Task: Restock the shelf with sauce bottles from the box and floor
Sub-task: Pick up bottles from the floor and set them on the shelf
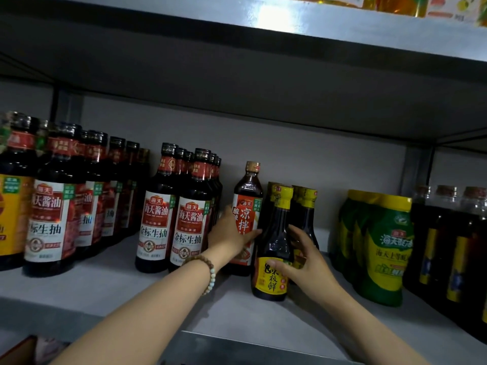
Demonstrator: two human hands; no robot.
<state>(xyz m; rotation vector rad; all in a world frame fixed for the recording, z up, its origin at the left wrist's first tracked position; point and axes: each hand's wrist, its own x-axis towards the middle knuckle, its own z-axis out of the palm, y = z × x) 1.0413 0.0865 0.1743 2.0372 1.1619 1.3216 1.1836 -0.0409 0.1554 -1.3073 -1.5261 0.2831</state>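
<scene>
A dark sauce bottle with a yellow cap and yellow label point(275, 243) stands upright on the grey shelf point(110, 288), in front of more yellow-capped bottles point(307, 206). My right hand point(303, 262) grips this front bottle around its lower body from the right. To its left stands a taller bottle with a red-orange label point(246, 206). My left hand point(232, 234), with a bead bracelet at the wrist, holds that bottle around its label.
Rows of dark soy sauce bottles with red-white labels point(174, 214) fill the shelf's left side. Green-yellow squeeze bottles point(382, 246) and dark bottles point(453, 246) stand at the right. An upper shelf point(263, 22) hangs overhead. A box corner point(18, 350) shows at the lower left.
</scene>
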